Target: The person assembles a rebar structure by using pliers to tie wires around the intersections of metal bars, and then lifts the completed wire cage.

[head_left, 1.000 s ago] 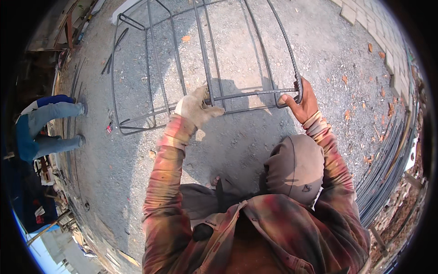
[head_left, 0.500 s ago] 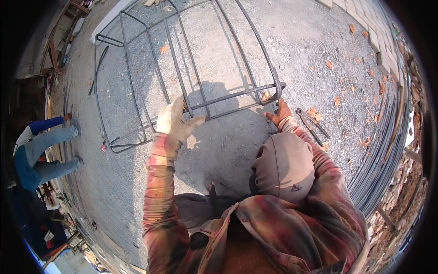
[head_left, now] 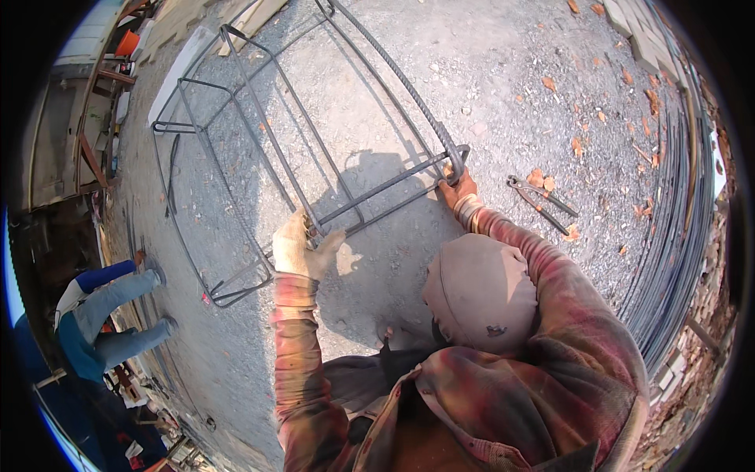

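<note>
Both hands hold a rebar cage point(head_left: 314, 149) that lies along the gravel ground point(head_left: 503, 71), stretching away from the person toward the upper left. The left hand point(head_left: 303, 245), in a pale work glove, has its grip closed on the near end stirrup, where a long bar crosses it. The right hand point(head_left: 458, 189) is closed around the rounded near right corner of the same stirrup, where the thick ribbed top bar comes down to meet it. The cage's near end sits just in front of the person's knee point(head_left: 480, 291), which is covered in grey-brown cloth; the sleeves are red plaid.

A pair of pincers point(head_left: 541, 203) lies on the gravel just right of the right hand, among scattered orange leaves. A bundle of long straight rebar point(head_left: 668, 236) curves along the right edge of the view. At the lower left another person's legs in blue jeans point(head_left: 118, 311) stand well apart from the cage. A pale plank point(head_left: 185, 71) lies beside the cage's far end.
</note>
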The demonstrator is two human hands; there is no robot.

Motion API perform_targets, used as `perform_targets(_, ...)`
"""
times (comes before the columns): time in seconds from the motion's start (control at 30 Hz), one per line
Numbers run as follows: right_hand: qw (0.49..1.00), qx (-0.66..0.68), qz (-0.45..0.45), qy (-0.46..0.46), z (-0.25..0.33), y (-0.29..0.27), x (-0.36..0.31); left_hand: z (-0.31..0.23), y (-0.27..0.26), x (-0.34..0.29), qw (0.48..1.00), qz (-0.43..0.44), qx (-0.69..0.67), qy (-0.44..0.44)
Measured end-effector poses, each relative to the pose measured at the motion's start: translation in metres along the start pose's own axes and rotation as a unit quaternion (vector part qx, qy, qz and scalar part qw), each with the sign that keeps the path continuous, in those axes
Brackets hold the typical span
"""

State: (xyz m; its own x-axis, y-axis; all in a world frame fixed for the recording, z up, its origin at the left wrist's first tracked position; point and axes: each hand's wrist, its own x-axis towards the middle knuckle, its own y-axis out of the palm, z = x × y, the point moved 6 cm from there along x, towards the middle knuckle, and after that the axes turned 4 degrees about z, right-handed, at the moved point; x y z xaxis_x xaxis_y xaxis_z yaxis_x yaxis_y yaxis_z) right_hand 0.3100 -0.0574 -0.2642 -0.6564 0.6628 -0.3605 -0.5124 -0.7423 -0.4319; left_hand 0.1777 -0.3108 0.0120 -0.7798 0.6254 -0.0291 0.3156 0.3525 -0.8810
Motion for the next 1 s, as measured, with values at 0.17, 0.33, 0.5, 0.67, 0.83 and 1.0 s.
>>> perform_targets(0.17, 0.996, 0.043, 0.002, -0.075, -0.004, 0.003, 0.009, 0.000, 0.000, 0.000, 0.999, -0.003, 0.041, -0.004)
perform_targets(0.33, 0.996, 0.036, 0.000, -0.076, -0.008, 0.004, 0.014, 0.000, 0.002, -0.002, 0.996, -0.031, 0.062, 0.049)
perform_targets(0.5, 0.995, 0.067, -0.019, -0.073, -0.004, 0.004, 0.007, -0.004, -0.001, -0.004, 0.993, -0.050, 0.081, 0.062)
perform_targets(0.67, 0.995, 0.063, 0.047, -0.059, 0.000, 0.001, 0.004, 0.007, 0.003, -0.006, 0.995, -0.054, 0.066, 0.050)
perform_targets(0.83, 0.991, 0.061, 0.099, -0.058, -0.012, -0.005, 0.021, 0.005, 0.013, -0.005, 0.992, -0.002, 0.117, 0.037)
perform_targets(1.0, 0.993, 0.033, 0.065, -0.096, -0.028, -0.001, 0.034, 0.010, 0.002, -0.010, 0.986, -0.004, 0.164, 0.035)
